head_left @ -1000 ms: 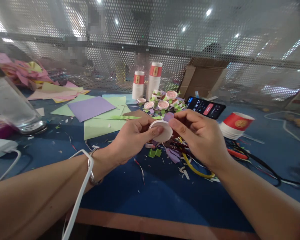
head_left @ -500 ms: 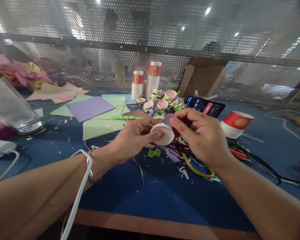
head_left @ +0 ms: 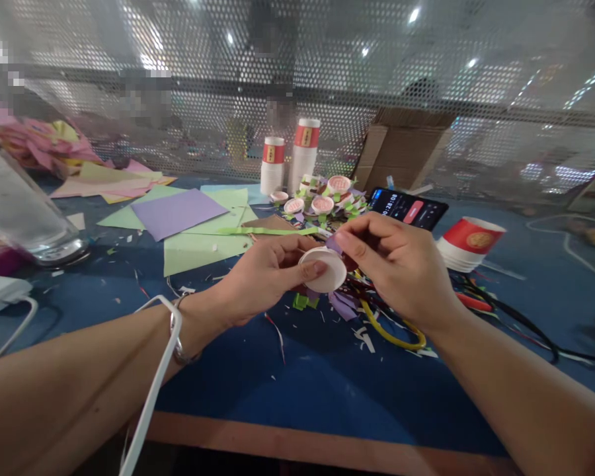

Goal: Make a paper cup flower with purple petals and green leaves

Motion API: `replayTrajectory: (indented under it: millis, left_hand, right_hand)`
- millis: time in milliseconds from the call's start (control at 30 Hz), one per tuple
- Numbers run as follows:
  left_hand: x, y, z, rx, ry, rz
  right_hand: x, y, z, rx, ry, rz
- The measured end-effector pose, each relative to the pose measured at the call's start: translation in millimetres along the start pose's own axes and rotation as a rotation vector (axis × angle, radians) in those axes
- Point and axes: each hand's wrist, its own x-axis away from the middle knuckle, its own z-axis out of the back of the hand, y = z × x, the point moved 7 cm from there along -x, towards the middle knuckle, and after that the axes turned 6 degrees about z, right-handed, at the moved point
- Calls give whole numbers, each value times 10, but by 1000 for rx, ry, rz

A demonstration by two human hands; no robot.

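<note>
Over the middle of the table, my left hand [head_left: 272, 274] pinches a round white paper disc [head_left: 331, 272], its thumb flat on the face. It looks like a cut-off cup bottom with a low rim. A small purple piece of paper [head_left: 334, 243] sits at the disc's upper edge, gripped by the thumb and fingers of my right hand [head_left: 394, 264]. Just behind, a long green paper strip [head_left: 272, 231] lies level with my fingers. Beyond it is a pile of similar discs [head_left: 322, 205] with green and purple paper tabs. My right hand's other fingers are curled.
Two stacks of paper cups [head_left: 305, 155] stand at the back, near a phone [head_left: 409, 210] showing a timer. A cup stack [head_left: 471, 244] is at the right. Coloured sheets [head_left: 181, 213] and a glass [head_left: 30, 211] are on the left. Cables, yellow-handled tool [head_left: 394, 340] and scraps lie below my hands.
The purple piece has shifted slightly against the disc's upper edge, with less of it showing. The disc has tilted a little. Both hands keep their grip and nearly the same place.
</note>
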Motion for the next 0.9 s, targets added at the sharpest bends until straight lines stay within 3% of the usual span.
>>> replayTrajectory:
  millis: [333,567,900]
  left_hand:
    - [-6,-24,-23,131,-8,7]
    - [-18,-99,55,282,104,112]
    - [6,-54,69,309,169,122]
  right_hand:
    - [-2,27,-51,-12,-29,8]
    - [29,51,-56,-34,-11,-9]
    - [58,-71,-154,192,-147,206]
